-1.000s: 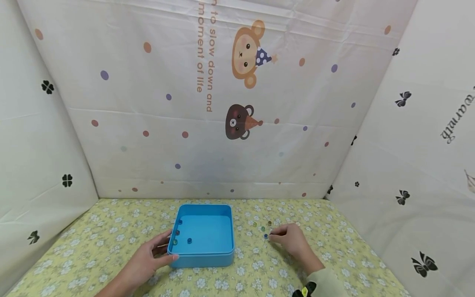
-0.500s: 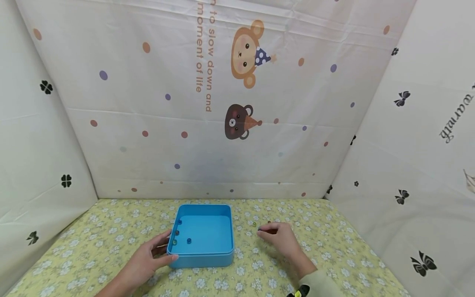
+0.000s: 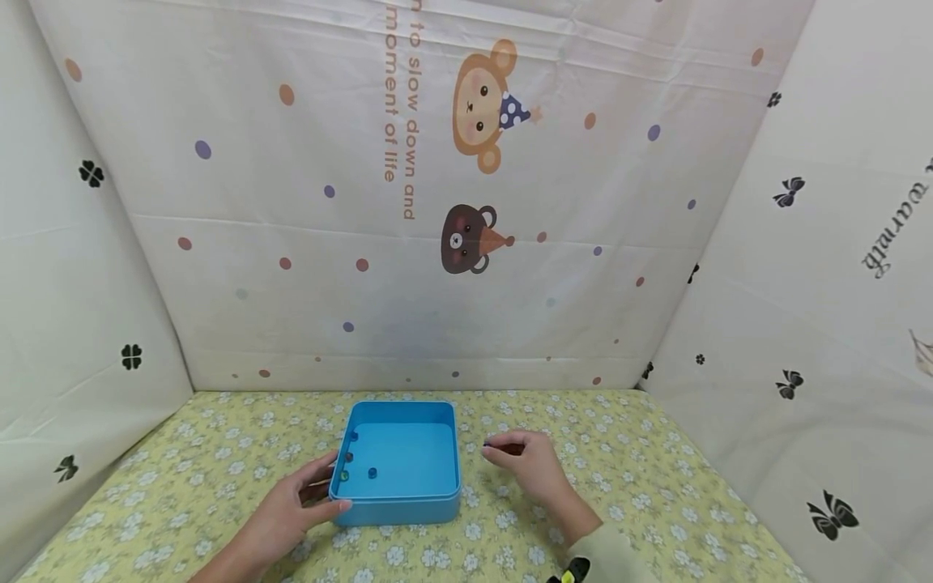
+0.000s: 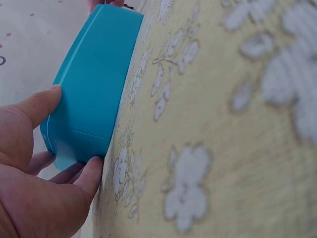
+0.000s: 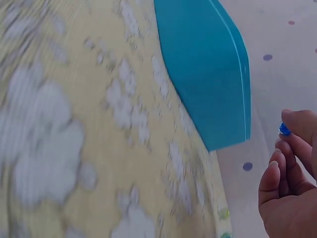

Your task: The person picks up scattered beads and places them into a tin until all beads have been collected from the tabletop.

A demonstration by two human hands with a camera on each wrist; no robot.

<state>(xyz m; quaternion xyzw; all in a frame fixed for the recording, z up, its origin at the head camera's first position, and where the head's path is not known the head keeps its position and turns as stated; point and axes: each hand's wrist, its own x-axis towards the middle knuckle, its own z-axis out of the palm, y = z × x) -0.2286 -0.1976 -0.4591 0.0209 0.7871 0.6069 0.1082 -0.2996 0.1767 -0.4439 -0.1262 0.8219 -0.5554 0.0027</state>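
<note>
A light-blue square box (image 3: 394, 512) stands uncovered on the flowered cloth. My left hand (image 3: 295, 506) grips its near left corner, thumb on the front wall and fingers along the side; the left wrist view shows this hand (image 4: 54, 163) closely. Inside the box lie a dark blue bead (image 3: 372, 472), another blue bead (image 3: 355, 436), a reddish-brown bead (image 3: 349, 457) and a green bead (image 3: 345, 476) near the left wall. Right of the box, above the cloth, my right hand (image 3: 532, 468) pinches a small shiny blue bead (image 5: 284, 129) between thumb and forefinger.
Yellow-green beads lie on the cloth, a yellow-green bead (image 5: 224, 213) and a green bead (image 5: 226, 235) at the right wrist view's lower edge; the right hand hides them in the head view. Printed cloth walls (image 3: 408, 324) enclose the table's back and sides.
My right hand has picked the blue bead off the cloth and moved left with it toward the box. The left hand and box have stayed put.
</note>
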